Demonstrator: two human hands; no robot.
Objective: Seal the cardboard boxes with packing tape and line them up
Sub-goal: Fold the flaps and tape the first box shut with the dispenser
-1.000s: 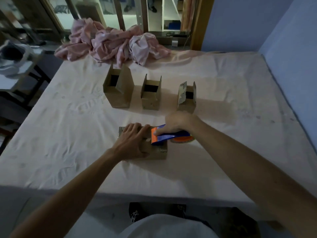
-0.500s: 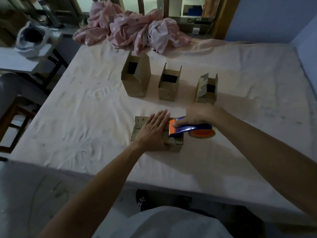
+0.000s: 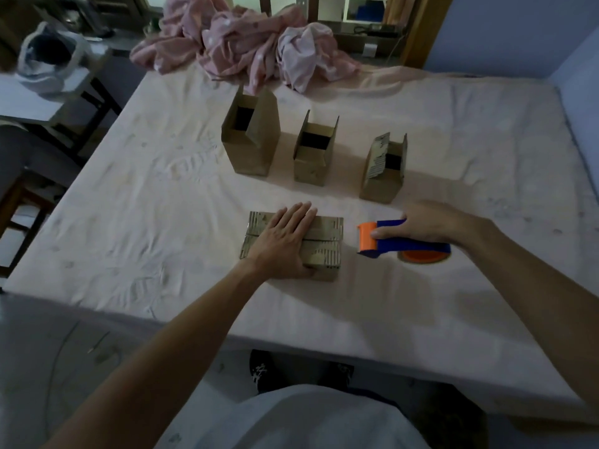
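A closed cardboard box (image 3: 327,236) lies flat near the front of the bed, its two top flaps meeting in a seam. My left hand (image 3: 285,241) presses flat on its top, fingers together. My right hand (image 3: 428,222) grips a blue and orange tape dispenser (image 3: 402,243), which sits just right of the box and apart from it. Behind stand three open boxes in a row: a tall one (image 3: 251,137) at left, a middle one (image 3: 314,150) and a right one (image 3: 384,170), all with flaps up.
The pale sheet of the bed (image 3: 146,202) covers the work surface. A pile of pink cloth (image 3: 246,43) lies at the far edge. A small table with a white bag (image 3: 48,56) stands at left. A blue wall (image 3: 580,92) runs along the right.
My right hand has pulled the tape dispenser rightward off the box top to the sheet beside it. My left hand stays flat on the box. The view has tilted and moved closer.
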